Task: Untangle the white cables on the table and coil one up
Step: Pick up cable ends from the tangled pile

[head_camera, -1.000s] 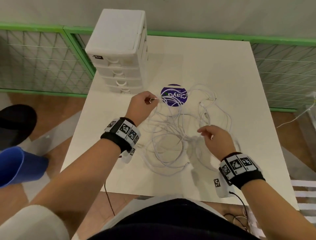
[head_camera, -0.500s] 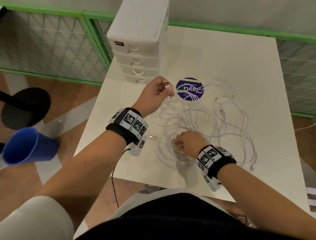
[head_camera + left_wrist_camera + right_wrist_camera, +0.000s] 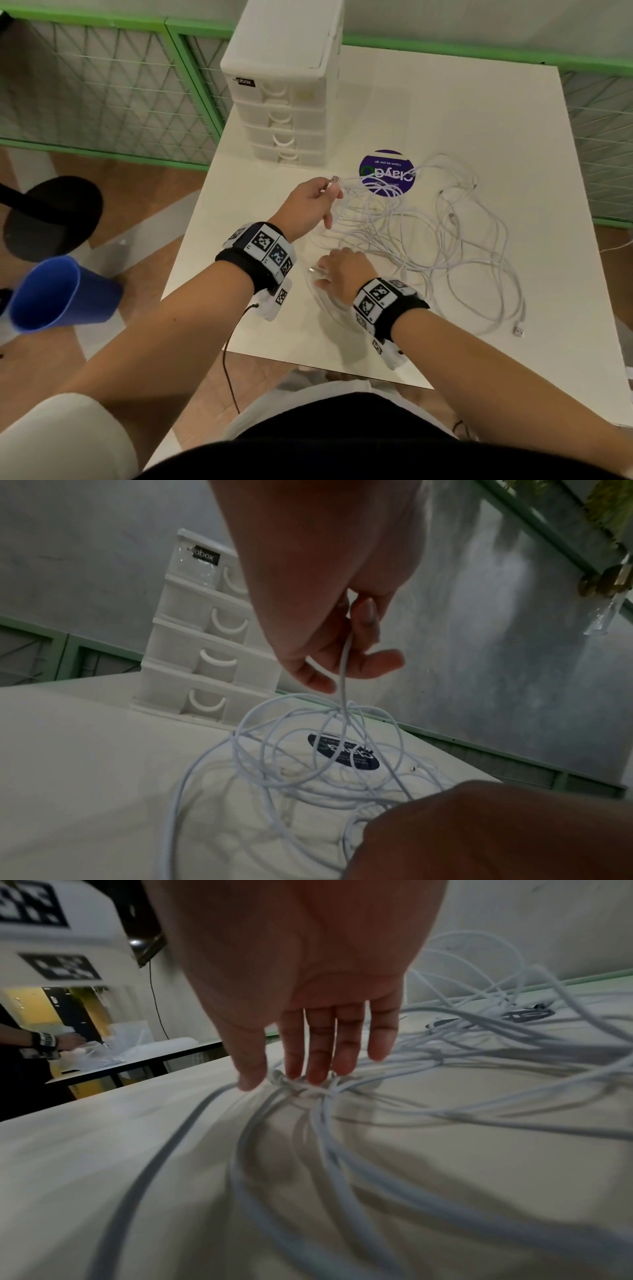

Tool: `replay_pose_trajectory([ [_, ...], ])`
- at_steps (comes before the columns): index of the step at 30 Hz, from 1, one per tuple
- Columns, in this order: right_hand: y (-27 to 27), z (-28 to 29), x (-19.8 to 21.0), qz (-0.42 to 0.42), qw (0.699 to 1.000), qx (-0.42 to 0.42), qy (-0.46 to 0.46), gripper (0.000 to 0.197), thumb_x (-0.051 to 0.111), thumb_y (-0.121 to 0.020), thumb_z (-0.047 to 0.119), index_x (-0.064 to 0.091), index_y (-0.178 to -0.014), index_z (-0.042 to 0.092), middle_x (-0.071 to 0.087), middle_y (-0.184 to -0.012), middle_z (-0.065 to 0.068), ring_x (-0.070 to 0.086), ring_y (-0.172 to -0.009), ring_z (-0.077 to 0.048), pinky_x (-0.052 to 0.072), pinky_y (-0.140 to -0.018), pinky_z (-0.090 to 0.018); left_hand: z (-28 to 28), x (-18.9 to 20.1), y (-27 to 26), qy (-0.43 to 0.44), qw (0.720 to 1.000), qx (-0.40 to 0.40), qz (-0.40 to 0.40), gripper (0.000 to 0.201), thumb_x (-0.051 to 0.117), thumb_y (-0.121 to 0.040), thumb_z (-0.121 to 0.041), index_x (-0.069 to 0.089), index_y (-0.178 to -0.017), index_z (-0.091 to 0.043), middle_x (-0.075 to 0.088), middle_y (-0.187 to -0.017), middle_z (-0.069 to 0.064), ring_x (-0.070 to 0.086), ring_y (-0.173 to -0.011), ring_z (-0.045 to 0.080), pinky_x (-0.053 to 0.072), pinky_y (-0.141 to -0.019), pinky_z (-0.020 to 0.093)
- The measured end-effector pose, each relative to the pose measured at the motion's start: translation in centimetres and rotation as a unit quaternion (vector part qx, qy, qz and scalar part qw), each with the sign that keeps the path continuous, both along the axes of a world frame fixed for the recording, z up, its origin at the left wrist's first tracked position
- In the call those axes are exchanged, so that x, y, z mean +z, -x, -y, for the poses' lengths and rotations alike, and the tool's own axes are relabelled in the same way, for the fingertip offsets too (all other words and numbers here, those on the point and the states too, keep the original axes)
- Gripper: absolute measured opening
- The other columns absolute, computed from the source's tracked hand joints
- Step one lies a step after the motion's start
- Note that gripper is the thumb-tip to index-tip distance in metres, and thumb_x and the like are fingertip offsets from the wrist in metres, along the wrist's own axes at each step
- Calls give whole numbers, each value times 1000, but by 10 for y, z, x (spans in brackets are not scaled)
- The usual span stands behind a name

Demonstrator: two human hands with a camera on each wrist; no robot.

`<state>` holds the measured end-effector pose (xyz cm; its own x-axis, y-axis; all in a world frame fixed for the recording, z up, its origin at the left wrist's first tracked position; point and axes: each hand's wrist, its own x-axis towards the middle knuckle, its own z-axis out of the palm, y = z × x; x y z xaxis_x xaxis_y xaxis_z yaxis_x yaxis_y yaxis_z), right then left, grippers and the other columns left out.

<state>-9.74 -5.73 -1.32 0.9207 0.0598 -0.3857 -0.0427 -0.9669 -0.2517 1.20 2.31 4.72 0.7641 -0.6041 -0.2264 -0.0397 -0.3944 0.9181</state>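
A tangle of white cables (image 3: 428,236) lies spread over the middle of the white table (image 3: 479,113). My left hand (image 3: 313,202) is raised above the table and pinches one cable near its USB plug (image 3: 334,180); in the left wrist view that cable (image 3: 344,669) hangs from my fingers down into the loops. My right hand (image 3: 342,270) lies near the front of the tangle, its straight fingers (image 3: 318,1053) pressing a knot of strands (image 3: 301,1088) against the table. A loose plug (image 3: 519,330) lies at the front right.
A white drawer unit (image 3: 284,89) stands at the table's back left. A round purple sticker (image 3: 387,173) lies under the cables. Green mesh fencing (image 3: 102,85) borders the table. A blue cup (image 3: 58,294) sits at the left, off the table.
My right hand moved left and down onto the near part of the tangle and now presses it. My left hand, still pinching the plug end, stays lifted near the drawers.
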Motion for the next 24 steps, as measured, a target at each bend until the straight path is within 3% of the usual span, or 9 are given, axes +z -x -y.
replay_pose_trajectory([
  [1,-5,-2,1,-16,1000,4,25,34,45,-95,36,55,-121,16,55,-119,-6,49,-112,-26,37,-94,-37,-2,3,0,13,1000,6,-7,23,41,-103,-25,54,-84,-19,47,-42,-9,50,-45,4,43,-73,30],
  [3,-11,0,3,-24,999,-3,40,29,45,-96,34,61,-112,16,59,-113,-6,53,-106,-26,41,-93,-37,-4,7,-2,49,998,23,-22,24,40,-103,-23,50,-82,-17,40,-47,-7,41,-42,8,42,-60,27],
  [6,-7,12,8,46,983,-128,-120,25,51,-93,34,65,-100,15,61,-97,-5,56,-91,-21,45,-79,-33,-7,3,-1,81,996,34,-29,23,39,-103,-20,46,-81,-16,32,-57,-3,29,-47,7,30,-52,21],
  [9,2,25,24,185,900,-276,-282,17,60,-90,32,66,-94,16,59,-82,2,54,-75,-15,41,-67,-24,-4,-7,6,81,996,19,-15,23,39,-103,-18,48,-82,-20,39,-66,-3,36,-52,4,34,-59,20],
  [12,6,36,47,283,815,-352,-363,2,69,-83,21,68,-83,23,59,-71,6,52,-66,-7,43,-67,-22,8,-4,15,99,994,18,-42,22,39,-104,-25,52,-87,-22,46,-75,-5,41,-60,5,37,-64,22],
  [15,9,45,65,338,763,-387,-393,11,74,-78,17,70,-83,26,49,-67,10,46,-61,-2,40,-65,-15,24,10,20,162,981,20,-100,21,36,-104,-27,56,-100,-20,54,-87,-4,41,-59,4,38,-59,19],
  [19,16,57,86,358,698,-427,-450,14,72,-79,12,74,-90,19,62,-67,16,50,-59,3,40,-63,-11,43,19,33,166,973,-39,-156,44,28,-104,-41,60,-111,-12,48,-76,1,37,-59,10,33,-56,22],
  [22,28,67,89,345,683,-444,-466,15,71,-81,15,74,-94,21,67,-62,9,50,-58,-3,43,-58,-18,51,18,44,134,979,-82,-128,40,29,-104,-38,59,-110,-12,52,-79,-1,37,-57,8,32,-57,21],
  [24,38,73,86,318,711,-426,-461,16,70,-83,18,73,-98,23,69,-72,-12,51,-62,-11,44,-59,-21,56,15,49,115,983,-91,-111,25,37,-104,-27,57,-103,-12,48,-76,-2,38,-57,5,33,-58,20],
])
